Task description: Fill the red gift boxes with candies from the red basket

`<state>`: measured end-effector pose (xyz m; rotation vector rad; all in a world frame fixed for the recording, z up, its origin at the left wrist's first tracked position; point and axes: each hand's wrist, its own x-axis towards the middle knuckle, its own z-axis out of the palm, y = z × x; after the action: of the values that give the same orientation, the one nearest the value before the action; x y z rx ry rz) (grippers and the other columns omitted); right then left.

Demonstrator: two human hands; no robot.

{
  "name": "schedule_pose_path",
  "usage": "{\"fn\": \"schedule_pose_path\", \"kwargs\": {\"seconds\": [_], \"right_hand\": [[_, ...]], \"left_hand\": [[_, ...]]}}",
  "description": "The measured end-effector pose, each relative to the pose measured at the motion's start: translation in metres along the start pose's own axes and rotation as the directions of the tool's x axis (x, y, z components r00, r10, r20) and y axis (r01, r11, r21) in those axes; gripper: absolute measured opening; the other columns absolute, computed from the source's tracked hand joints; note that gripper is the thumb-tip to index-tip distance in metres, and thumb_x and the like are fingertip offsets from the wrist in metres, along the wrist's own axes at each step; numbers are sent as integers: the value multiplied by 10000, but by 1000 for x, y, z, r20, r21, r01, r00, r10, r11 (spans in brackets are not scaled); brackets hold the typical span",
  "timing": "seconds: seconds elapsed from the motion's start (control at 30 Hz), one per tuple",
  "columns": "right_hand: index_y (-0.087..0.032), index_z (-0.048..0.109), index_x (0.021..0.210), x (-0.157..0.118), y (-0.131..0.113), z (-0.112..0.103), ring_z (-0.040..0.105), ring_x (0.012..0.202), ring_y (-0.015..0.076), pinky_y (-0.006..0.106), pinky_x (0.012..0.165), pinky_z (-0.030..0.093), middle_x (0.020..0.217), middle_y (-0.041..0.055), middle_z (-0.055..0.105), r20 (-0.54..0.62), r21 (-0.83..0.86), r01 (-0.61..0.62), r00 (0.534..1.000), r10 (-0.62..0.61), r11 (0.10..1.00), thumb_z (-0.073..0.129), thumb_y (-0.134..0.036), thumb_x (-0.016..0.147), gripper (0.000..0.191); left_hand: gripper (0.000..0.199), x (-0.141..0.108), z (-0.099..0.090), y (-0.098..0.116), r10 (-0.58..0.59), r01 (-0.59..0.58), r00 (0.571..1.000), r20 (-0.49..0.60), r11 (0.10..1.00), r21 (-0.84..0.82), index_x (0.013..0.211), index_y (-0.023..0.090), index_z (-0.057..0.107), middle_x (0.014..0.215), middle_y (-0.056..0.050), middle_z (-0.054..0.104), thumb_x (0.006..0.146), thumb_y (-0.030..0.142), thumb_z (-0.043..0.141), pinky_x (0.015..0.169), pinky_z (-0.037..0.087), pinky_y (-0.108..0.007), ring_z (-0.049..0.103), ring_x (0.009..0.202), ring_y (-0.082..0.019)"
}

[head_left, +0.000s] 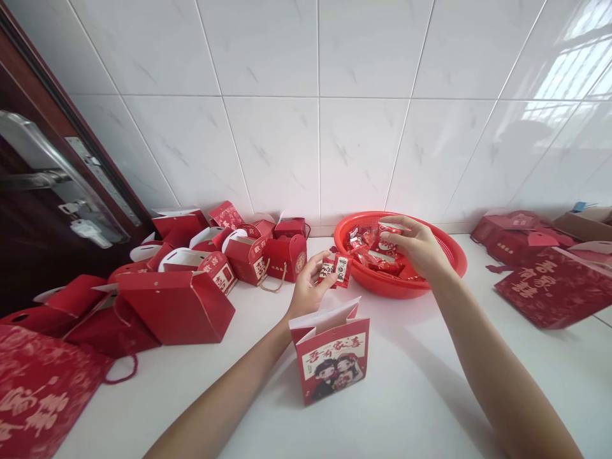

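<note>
At three o'clock, a round red plastic basket [458, 256] has many glossy red-wrapped sweets [370, 258] left; at six, a red paper bag [331, 382] stands open. The right hand [417, 247] pinches a red-and-white packet [388, 243]; the left hand [308, 288], cream-labelled red packets [341, 270], unbagged.

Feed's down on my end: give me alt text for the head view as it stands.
The left hand holds small red-and-cream packets beside a red basket; the right hand holds another packet over the basket's wrapped items. Nearer the camera, an open red bag stands on a white surface, with red boxes at left.
</note>
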<state>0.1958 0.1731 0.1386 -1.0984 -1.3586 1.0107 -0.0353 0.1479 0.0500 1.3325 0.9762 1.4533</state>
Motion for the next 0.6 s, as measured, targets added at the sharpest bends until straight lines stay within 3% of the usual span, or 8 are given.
{"fn": "schedule_pose_path", "kwargs": {"seconds": [0.13, 0.23, 0.4, 0.5, 0.6], "right_hand": [[-217, 701, 1096, 6, 0, -14, 706, 769, 233, 355, 677, 581, 765, 21, 708, -120, 21, 23, 993, -20, 1000, 823, -349, 653, 478], [-215, 691, 1062, 12, 4, -24, 695, 726, 208, 330, 646, 586, 762, 13, 703, -221, 62, 32, 975, -18, 998, 800, -301, 616, 466], [-250, 650, 1222, 23, 18, -43, 668, 680, 169, 305, 643, 592, 733, -25, 663, -307, 98, 50, 951, -18, 994, 708, -246, 602, 623], [-236, 642, 1250, 31, 26, -54, 654, 698, 151, 276, 630, 588, 807, 3, 669, -315, -167, -42, 949, -13, 985, 603, -267, 692, 560], [-175, 709, 1089, 46, 30, -60, 633, 687, 133, 242, 602, 561, 843, 45, 682, -191, -490, -126, 981, 34, 863, 544, -217, 790, 344]], "left_hand": [[410, -2, -1, -8, 15, -17, 999, 40, 999, 29, 1187, 230, 716, 1261, -79, 711, 787, 309, 754, 939, 524, -320, 642, 1174, -256], [282, -7, -2, -18, -34, 26, 993, 110, 997, 71, 1061, 212, 763, 1135, -74, 739, 813, 341, 732, 884, 533, -324, 675, 1034, -240], [257, -14, -3, -36, -125, 114, 978, 167, 991, 75, 887, 193, 797, 976, -83, 734, 715, 384, 800, 806, 524, -334, 678, 884, -236], [278, -12, -4, -43, -137, 125, 974, 182, 989, 74, 854, 194, 814, 969, -88, 732, 652, 383, 838, 828, 519, -344, 683, 885, -247], [297, -8, -5, -50, -149, 138, 973, 177, 988, 75, 843, 194, 813, 957, -94, 744, 658, 426, 833, 852, 513, -353, 682, 908, -257]]}}
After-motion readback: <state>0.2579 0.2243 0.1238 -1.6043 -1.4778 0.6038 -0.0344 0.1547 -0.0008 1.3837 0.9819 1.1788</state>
